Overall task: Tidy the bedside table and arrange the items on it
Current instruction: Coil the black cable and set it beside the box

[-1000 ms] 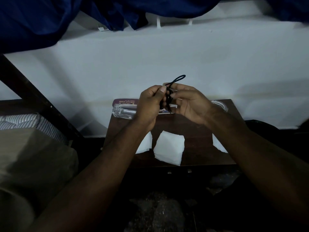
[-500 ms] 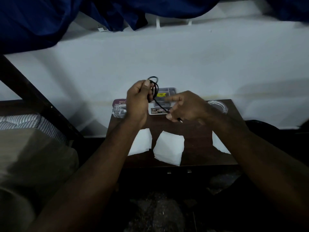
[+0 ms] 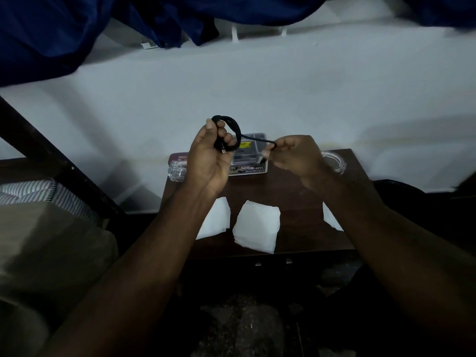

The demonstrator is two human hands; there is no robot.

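A black cable (image 3: 235, 128) is held above the back of the dark wooden bedside table (image 3: 296, 191). My left hand (image 3: 208, 158) grips its coiled loops, with a plug end poking out by the fingers. My right hand (image 3: 293, 155) pinches the free end, and a short stretch of cable runs taut between the two hands. Behind the hands, a clear plastic box (image 3: 249, 161) with a printed label stands against the wall. Three white folded tissues (image 3: 257, 225) lie along the table's front half; my forearms partly cover the outer two.
A maroon case and a clear plastic item (image 3: 177, 167) sit at the table's back left. A clear round lid or dish (image 3: 333, 161) rests at the back right. A bed with a striped mattress (image 3: 38, 194) stands left, and blue cloth (image 3: 51, 34) hangs overhead.
My hands were close together with the cable bunched between them. My left hand has since moved left holding the coil, and my right hand has drawn the free end out to the right.
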